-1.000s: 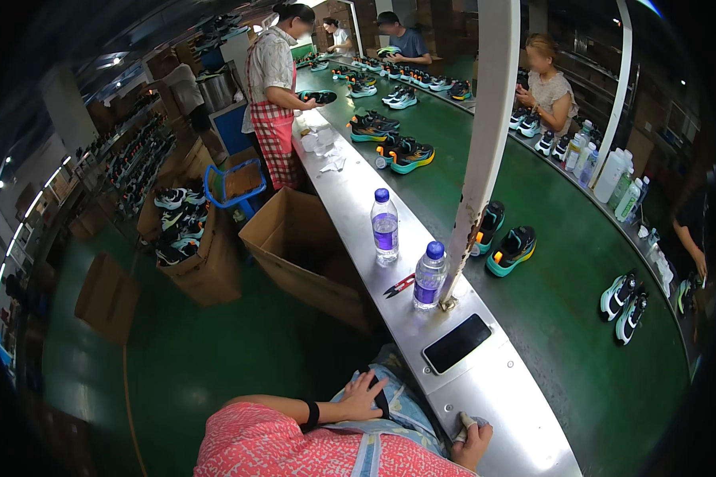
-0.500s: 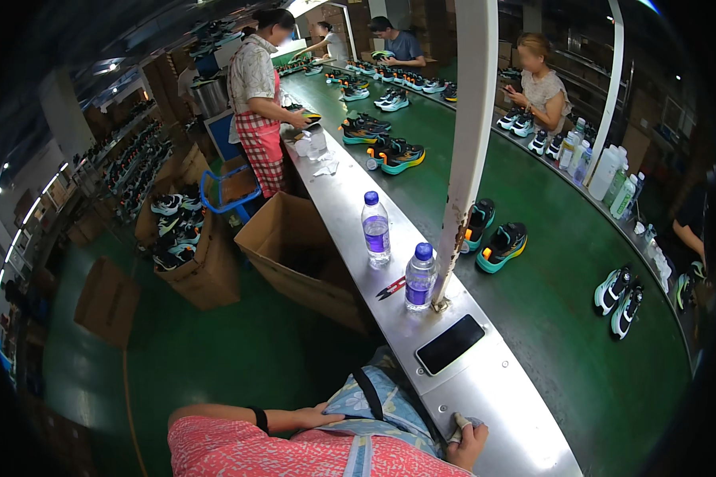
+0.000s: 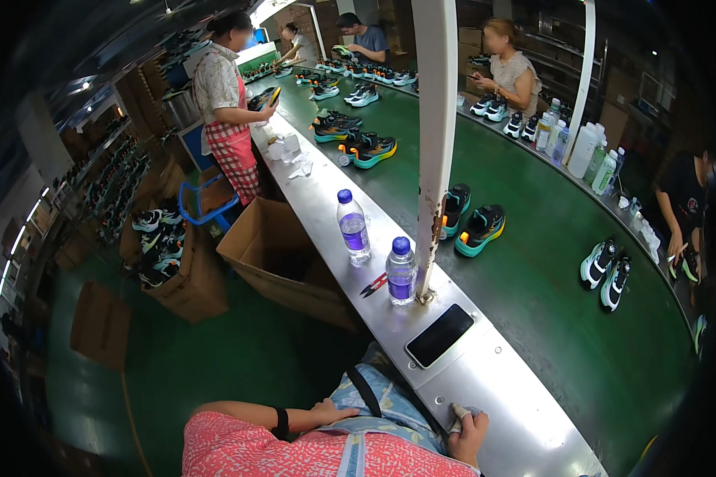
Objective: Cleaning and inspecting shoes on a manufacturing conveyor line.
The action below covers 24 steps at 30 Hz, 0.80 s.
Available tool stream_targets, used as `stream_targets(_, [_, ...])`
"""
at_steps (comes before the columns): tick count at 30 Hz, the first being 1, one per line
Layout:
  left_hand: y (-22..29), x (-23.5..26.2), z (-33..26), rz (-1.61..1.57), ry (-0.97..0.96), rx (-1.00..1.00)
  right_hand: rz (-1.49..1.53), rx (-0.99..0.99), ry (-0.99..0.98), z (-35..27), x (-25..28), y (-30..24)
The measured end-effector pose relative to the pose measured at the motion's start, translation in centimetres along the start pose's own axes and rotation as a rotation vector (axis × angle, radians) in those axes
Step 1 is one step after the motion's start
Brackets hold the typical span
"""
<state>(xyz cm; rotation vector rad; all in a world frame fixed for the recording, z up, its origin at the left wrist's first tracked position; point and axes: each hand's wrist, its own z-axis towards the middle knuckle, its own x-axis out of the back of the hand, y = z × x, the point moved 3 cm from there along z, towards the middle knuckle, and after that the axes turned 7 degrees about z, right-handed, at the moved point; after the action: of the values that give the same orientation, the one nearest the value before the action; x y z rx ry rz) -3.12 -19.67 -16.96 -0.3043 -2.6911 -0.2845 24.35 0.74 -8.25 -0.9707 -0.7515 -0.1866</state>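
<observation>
My left hand (image 3: pixel 332 413) lies on the blue flowered apron (image 3: pixel 354 396) over my lap, fingers stretched out and nothing visible in them. On the near edge of the metal ledge (image 3: pixel 525 397) rests my right hand (image 3: pixel 471 437), fingers curled. A pale wrap or scrap of cloth (image 3: pixel 458 416) shows at its fingertips; whether it is worn or held I cannot tell. Just beyond it lies a dark-screened phone (image 3: pixel 440 335). Farther along stand two water bottles with blue caps, the nearer bottle (image 3: pixel 401 274) and the farther bottle (image 3: pixel 353 226), with red-handled thread snips (image 3: pixel 374 285) beside them.
A white post (image 3: pixel 435 143) rises from the ledge. Dark sneakers (image 3: pixel 480 229) and a black-and-white pair (image 3: pixel 605 274) stand on the green conveyor belt (image 3: pixel 533 302). An open carton (image 3: pixel 278 254) is left of the ledge. Co-workers stand or sit around the belt; one holds a shoe (image 3: pixel 264 98).
The view has swung a little right, so the scene sits farther left. The co-worker at the left has raised the shoe. Both my hands stay in nearly the same place.
</observation>
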Motion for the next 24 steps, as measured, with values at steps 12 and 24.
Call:
stream_targets(12, [0.1, -0.2, 0.0, 0.031, 0.051, 0.017, 0.006, -0.001, 0.001, -0.4, 0.0, 0.2])
stream_targets(24, [-0.6, -0.6, 0.7, 0.033, 0.049, 0.025, 0.009, 0.014, -0.008, -0.6, 0.2, 0.3])
